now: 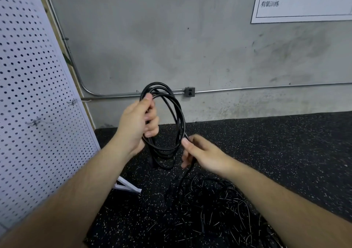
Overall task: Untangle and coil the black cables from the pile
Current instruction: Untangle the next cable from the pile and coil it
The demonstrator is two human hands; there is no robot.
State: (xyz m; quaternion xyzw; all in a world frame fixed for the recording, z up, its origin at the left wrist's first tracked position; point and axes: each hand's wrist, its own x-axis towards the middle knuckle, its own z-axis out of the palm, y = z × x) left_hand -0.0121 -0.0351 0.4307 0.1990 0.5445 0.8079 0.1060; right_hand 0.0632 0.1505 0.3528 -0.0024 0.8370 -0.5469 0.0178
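Note:
My left hand (139,122) grips the left side of a black cable coil (179,114) of several loops, held upright in front of the wall. My right hand (200,152) pinches the loose run of the same cable at the coil's lower right edge. From my right hand the cable drops down to a tangled pile of black cables (219,213) on the floor. A further loop of black cable (163,162) lies on the floor just below the coil.
A white pegboard panel (32,95) leans at the left, its white foot (127,185) on the black speckled rubber floor (285,152). A concrete wall behind carries a metal conduit (247,89), an outlet box (189,92) and a white sign (304,2).

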